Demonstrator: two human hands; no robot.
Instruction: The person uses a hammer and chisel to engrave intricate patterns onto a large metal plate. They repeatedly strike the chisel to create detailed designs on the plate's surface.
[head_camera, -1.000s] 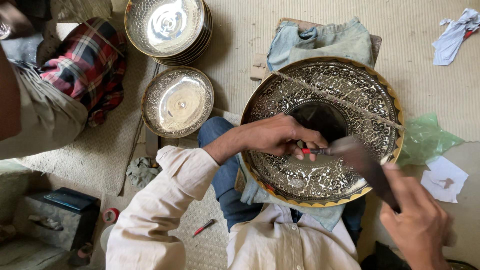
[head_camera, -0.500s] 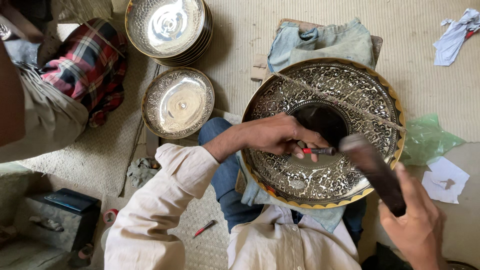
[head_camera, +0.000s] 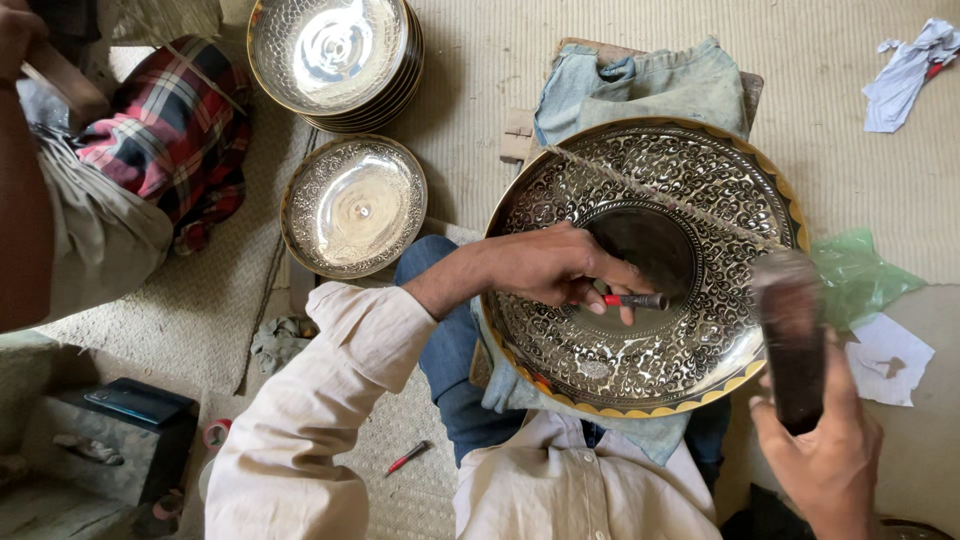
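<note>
A large engraved metal tray (head_camera: 700, 185) with a gold patterned rim rests on my lap, its dark centre bare. My left hand (head_camera: 550, 268) lies on the tray and holds a small chisel with a red band (head_camera: 634, 300), its tip near the edge of the centre circle. My right hand (head_camera: 825, 450) grips a dark wooden-handled hammer (head_camera: 790, 335), raised and blurred over the tray's right rim. A thin rope (head_camera: 660, 195) runs diagonally across the tray.
A smaller engraved bowl (head_camera: 352, 205) and a stack of similar bowls (head_camera: 335, 50) lie on the mat to the left. Another person's arm (head_camera: 30, 210) and checked cloth (head_camera: 170, 130) are far left. Green plastic (head_camera: 865, 275), paper scraps, folded denim (head_camera: 640, 85), a dark box (head_camera: 130, 420).
My right hand has swung the hammer away from the chisel, rightward and up past the tray's rim. My left hand and the chisel have stayed nearly still.
</note>
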